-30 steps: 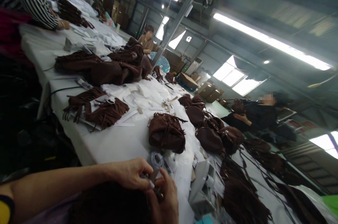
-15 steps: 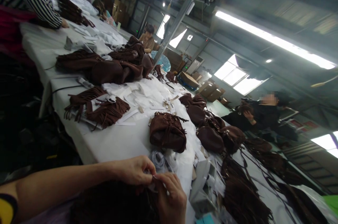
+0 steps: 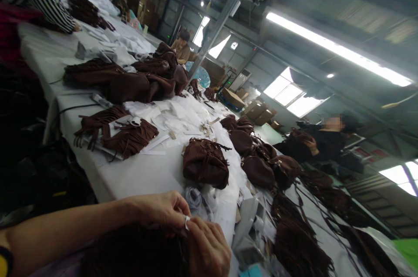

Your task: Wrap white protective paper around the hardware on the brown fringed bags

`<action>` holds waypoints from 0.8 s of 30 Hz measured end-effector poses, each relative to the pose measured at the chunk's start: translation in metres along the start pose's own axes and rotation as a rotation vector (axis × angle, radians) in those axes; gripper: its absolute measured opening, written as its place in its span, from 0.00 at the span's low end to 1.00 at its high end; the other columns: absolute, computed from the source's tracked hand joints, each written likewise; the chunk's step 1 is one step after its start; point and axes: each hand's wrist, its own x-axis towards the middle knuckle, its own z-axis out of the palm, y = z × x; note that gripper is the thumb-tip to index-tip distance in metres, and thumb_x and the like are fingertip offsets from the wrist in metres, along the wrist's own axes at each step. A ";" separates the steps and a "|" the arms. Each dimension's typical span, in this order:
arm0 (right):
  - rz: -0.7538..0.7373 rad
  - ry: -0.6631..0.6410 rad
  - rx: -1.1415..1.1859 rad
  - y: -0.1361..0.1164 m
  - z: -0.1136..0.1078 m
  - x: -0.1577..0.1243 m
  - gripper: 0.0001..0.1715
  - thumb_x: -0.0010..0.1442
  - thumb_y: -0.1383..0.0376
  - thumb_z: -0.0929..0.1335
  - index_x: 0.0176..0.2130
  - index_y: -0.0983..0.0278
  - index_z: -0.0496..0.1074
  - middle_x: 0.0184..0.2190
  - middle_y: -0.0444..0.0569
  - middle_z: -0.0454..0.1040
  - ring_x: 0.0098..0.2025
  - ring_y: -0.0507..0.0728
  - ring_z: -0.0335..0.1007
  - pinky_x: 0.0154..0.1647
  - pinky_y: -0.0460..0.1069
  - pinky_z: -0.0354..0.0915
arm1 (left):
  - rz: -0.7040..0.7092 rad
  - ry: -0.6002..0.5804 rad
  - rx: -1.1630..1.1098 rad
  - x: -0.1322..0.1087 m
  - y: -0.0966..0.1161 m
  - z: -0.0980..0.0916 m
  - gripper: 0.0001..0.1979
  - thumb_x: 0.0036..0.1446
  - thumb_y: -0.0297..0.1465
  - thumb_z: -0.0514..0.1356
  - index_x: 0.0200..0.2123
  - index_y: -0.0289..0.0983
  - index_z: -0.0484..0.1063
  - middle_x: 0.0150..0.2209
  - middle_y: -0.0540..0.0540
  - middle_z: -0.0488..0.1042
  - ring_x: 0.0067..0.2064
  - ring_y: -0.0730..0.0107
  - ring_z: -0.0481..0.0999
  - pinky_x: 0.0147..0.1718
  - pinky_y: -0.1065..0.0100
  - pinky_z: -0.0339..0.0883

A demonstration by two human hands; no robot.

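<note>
At the bottom of the view, my left hand (image 3: 165, 211) and my right hand (image 3: 209, 244) meet with their fingertips together. Between them shows a small white strip (image 3: 187, 222), perhaps paper or tape; both hands pinch it. Directly beneath lies a dark brown fringed piece (image 3: 137, 251), partly hidden by my hands and left forearm; its full shape is in shadow. Beyond my hands, a brown drawstring bag (image 3: 205, 163) with fringe stands on the white table (image 3: 140, 177). Crumpled clear plastic and grey wrapping (image 3: 194, 198) sit just past my fingers.
Fringed brown pieces (image 3: 127, 137) with white paper lie left. Behind them is a pile of brown bags (image 3: 130, 83); more bags (image 3: 257, 171) line the right side. White paper scraps (image 3: 176, 113) cover the middle. A person in a striped sleeve (image 3: 48, 2) and another in black (image 3: 329, 142) work nearby.
The small white strip now shows more clearly between my fingertips. My right hand has turned slightly, its knuckles more toward the camera. The camera view has shifted a little.
</note>
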 end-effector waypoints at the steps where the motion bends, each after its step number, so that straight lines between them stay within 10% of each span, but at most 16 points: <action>1: -0.009 0.007 -0.013 0.000 0.001 -0.001 0.11 0.60 0.75 0.64 0.41 0.65 0.72 0.34 0.49 0.80 0.33 0.55 0.75 0.32 0.50 0.66 | -0.003 0.021 0.006 0.001 -0.001 0.000 0.10 0.45 0.35 0.64 0.30 0.34 0.75 0.21 0.52 0.72 0.16 0.78 0.64 0.14 0.77 0.54; 14: 0.000 -0.079 -0.078 0.008 0.002 -0.013 0.20 0.57 0.73 0.67 0.50 0.63 0.72 0.42 0.52 0.79 0.42 0.60 0.75 0.40 0.54 0.71 | -0.101 0.077 -0.247 0.020 -0.014 0.000 0.09 0.39 0.30 0.62 0.28 0.33 0.75 0.19 0.49 0.74 0.17 0.76 0.68 0.16 0.76 0.62; 24: 0.538 0.192 0.112 -0.007 0.048 -0.040 0.11 0.61 0.67 0.65 0.42 0.57 0.75 0.47 0.50 0.74 0.48 0.58 0.71 0.46 0.54 0.70 | 0.002 0.196 -0.098 0.015 -0.009 0.012 0.06 0.43 0.30 0.59 0.27 0.35 0.68 0.15 0.56 0.66 0.15 0.79 0.62 0.12 0.78 0.52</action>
